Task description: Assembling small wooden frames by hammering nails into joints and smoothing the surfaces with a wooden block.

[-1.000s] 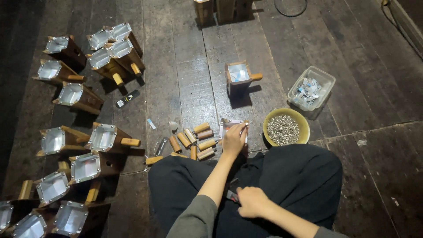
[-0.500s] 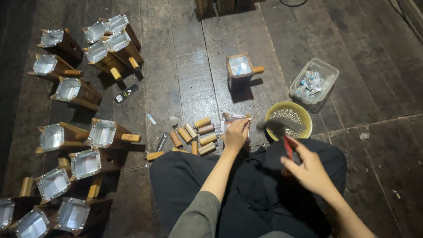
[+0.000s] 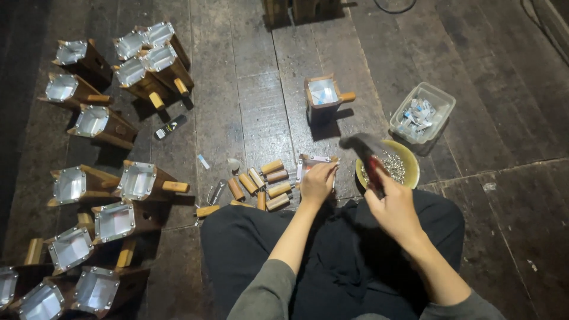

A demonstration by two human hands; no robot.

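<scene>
The left hand [image 3: 317, 182] presses down on a small wooden box with a metal-lined opening [image 3: 310, 163] on the floor [image 3: 255, 118] just ahead of the knees. The right hand [image 3: 396, 204] grips a red-handled hammer [image 3: 367, 151], raised to the box's right, head pointing toward it, over the yellow bowl of nails [image 3: 409, 172].

Floor [image 3: 249, 89]: dark worn wooden planks. Lying directly on it:
- wooden boxes with metal-lined tops and stub handles, grouped at the left [image 3: 112, 172]; one more box [image 3: 323, 98] standing alone near the middle.
- short wooden pegs [image 3: 264, 184], laid side by side in a loose cluster.
- yellow bowl [image 3: 388, 166] of small metal pieces, at the right.
- clear plastic tub [image 3: 422, 112] of small packets, just beyond the bowl.
- small dark bottle [image 3: 170, 126], on its side.
</scene>
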